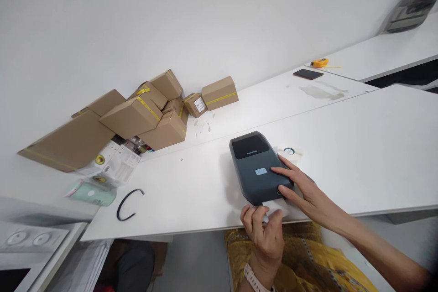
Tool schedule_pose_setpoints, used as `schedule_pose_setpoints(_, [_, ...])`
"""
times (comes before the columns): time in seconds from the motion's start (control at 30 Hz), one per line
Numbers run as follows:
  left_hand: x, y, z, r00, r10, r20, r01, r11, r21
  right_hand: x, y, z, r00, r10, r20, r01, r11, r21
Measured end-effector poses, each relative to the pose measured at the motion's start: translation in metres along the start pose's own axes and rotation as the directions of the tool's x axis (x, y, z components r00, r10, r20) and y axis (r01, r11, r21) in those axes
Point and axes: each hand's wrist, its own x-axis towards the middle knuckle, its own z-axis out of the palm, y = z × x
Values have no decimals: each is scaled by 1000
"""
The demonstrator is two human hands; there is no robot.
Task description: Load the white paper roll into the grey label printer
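Dark printer (244,175): we find the right hand (305,191) resting, loosely spread, on its top; the left hand (265,232), partly blurred, appears to pinch white paper (274,206).

Pretty bright overall, with soft light that seems to come from above, the white wall (205,23) evenly lit, a washed-out glow on the table (191,187) and a faint fuzzy shadow left of the grey machine (251,181). Middle's decently sharp, though the paper (275,206) by the left hand (265,235) looks kinda smeared. Edges are rougher tbh: the green tube (92,194) is blurry, the clear container (407,13) looks stretched and smudgy, and the lower right corner goes dark.
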Motion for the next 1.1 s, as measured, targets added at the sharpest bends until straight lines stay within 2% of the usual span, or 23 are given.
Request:
schedule_pose_setpoints(0.1, [0,0,-3,1000,2,-12,-2,1000,-13,0,3,16,992,17,-128,-6,996,85])
schedule_pose_setpoints(0.23, [2,-6,-14,995,17,99,-3,989,-147,2,3,38,945,46,-324,12,985,173])
schedule_pose_setpoints(0.27, [4,-8,-17,992,-31,124,54,980,-190,2,3,41,932,75,-353,-2,980,200])
schedule_pose_setpoints(0.3, [8,-11,-18,983,-123,136,152,961,-231,2,3,44,921,120,-370,-29,970,241])
schedule_pose_setpoints(0.33, [13,-14,-18,955,-259,146,290,917,-272,2,3,46,910,182,-372,-70,953,295])
schedule_pose_setpoints(0.37, [20,-17,-17,895,-413,171,447,836,-318,2,4,47,900,252,-355,-119,927,356])
schedule_pose_setpoints(0.4, [28,-19,-15,802,-555,218,595,717,-363,3,5,48,891,319,-324,-171,895,412])
schedule_pose_setpoints(0.43, [36,-22,-11,691,-655,306,718,571,-399,3,7,48,884,373,-282,-219,863,455])
schedule_pose_setpoints(0.47, [44,-24,-7,592,-696,408,797,428,-426,3,9,48,880,410,-238,-258,835,486])
schedule_pose_setpoints(0.5, [50,-26,-3,511,-700,499,845,302,-442,4,11,48,878,432,-204,-283,814,507])
schedule_pose_setpoints(0.53, [55,-28,1,458,-686,566,867,205,-454,4,13,49,877,445,-183,-298,801,520])
schedule_pose_setpoints(0.57, [59,-29,4,434,-671,601,871,142,-469,4,15,49,875,453,-170,-306,791,530])
schedule_pose_setpoints(0.63, [61,-31,8,435,-661,612,858,97,-505,4,19,50,871,464,-160,-315,779,542])
schedule_pose_setpoints(0.7, [59,-32,10,454,-657,602,846,105,-523,3,21,51,871,466,-153,-320,777,542])
schedule_pose_setpoints(0.9, [55,-36,9,480,-664,573,860,228,-457,1,16,57,870,452,-197,-280,782,557])
schedule_pose_setpoints(1.0, [58,-38,10,497,-657,567,855,257,-451,-1,19,62,869,441,-226,-254,788,561])
schedule_pose_setpoints(1.1, [62,-39,8,504,-640,580,854,272,-443,-7,33,65,898,385,-213,-209,799,564])
